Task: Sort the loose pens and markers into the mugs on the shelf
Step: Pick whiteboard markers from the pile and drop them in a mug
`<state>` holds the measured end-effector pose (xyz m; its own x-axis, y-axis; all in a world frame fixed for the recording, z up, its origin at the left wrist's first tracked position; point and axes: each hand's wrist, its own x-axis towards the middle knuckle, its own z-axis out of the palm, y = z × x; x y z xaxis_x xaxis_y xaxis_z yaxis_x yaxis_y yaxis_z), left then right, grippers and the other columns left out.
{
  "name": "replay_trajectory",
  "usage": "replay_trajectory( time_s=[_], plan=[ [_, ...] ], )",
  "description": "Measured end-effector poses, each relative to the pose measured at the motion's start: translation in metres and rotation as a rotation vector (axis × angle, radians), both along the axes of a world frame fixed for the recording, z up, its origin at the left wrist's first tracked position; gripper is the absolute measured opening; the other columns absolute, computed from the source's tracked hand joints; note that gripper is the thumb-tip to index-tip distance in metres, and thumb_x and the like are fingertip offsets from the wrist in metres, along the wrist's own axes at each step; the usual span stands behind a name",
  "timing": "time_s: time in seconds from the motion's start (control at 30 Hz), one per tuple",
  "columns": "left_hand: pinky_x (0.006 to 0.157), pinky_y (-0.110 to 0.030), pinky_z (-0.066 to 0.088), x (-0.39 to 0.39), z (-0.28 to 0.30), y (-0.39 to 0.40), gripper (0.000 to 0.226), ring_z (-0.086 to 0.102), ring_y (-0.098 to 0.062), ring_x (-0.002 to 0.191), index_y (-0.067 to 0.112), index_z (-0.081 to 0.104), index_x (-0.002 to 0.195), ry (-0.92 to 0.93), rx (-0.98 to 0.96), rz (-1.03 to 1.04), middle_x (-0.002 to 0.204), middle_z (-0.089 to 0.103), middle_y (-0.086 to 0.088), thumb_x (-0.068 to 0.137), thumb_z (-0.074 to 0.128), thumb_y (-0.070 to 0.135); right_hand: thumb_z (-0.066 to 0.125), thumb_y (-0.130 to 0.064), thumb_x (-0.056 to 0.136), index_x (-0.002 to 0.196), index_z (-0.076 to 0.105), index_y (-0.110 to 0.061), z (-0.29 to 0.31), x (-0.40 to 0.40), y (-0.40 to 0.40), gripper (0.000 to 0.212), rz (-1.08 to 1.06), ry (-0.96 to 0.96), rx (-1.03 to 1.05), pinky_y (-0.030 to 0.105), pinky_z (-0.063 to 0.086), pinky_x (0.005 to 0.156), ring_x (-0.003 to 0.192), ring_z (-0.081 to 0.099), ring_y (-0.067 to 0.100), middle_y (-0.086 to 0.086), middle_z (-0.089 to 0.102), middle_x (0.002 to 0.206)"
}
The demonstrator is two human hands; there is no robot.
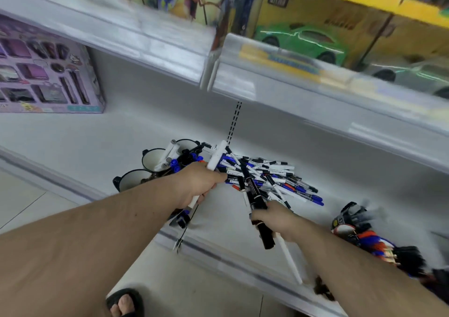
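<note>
Fingers of the left hand (198,183), mostly hidden, curl round a white marker (217,157). Three mugs (155,157) behind it hold a few pens. Right hand (274,218), fingers hidden, grips black markers (257,202) beside the pen pile (272,173).

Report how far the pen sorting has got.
Done: a few white and blue markers already stand in the mugs. In hand: the left hand grips white pens, and the right hand grips black markers with a white pen. Left: a large pile of loose pens lies on the shelf, and the nearest mug looks empty. Most of the job remains.
</note>
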<state>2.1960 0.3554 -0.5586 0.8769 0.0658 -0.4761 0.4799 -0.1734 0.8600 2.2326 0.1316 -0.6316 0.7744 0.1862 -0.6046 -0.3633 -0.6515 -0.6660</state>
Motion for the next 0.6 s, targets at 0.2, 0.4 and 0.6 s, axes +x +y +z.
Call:
replay_trajectory(
  time_s=[0.2,0.4,0.6],
  plan=[
    [0.046,-0.021,0.033,-0.023,0.023,-0.036,0.032,0.045,-0.012,0.054,0.013,0.063,0.094,0.015,-0.212,-0.035,0.083,0.062,-0.004,0.087,0.069,0.044,0.053,-0.002,0.091,0.079,0.053,-0.004,0.108,-0.049,0.001,0.012,-0.005,0.009,0.323,0.026,0.046,0.048,0.047,0.049,0.020,0.011,0.053,0.061],
    [0.052,-0.024,0.029,-0.046,0.051,-0.068,0.036,0.036,-0.015,0.050,0.017,0.054,0.069,0.031,-0.466,0.121,0.054,0.049,-0.002,0.081,0.076,0.043,0.061,-0.012,0.083,0.087,0.057,-0.005,0.147,-0.085,-0.005,0.008,0.050,-0.022,0.325,0.037,0.041,0.060,0.052,0.055,0.022,0.009,0.058,0.063],
    [0.047,-0.024,0.038,-0.058,0.068,-0.066,0.025,0.042,-0.015,0.047,0.015,0.056,0.075,-0.079,-0.532,0.275,0.060,0.049,-0.001,0.095,0.058,0.029,0.066,-0.017,0.077,0.080,0.061,-0.006,0.163,-0.102,-0.012,0.013,0.016,-0.058,0.364,0.041,0.032,0.069,0.051,0.055,0.022,0.009,0.058,0.063]
  ],
)
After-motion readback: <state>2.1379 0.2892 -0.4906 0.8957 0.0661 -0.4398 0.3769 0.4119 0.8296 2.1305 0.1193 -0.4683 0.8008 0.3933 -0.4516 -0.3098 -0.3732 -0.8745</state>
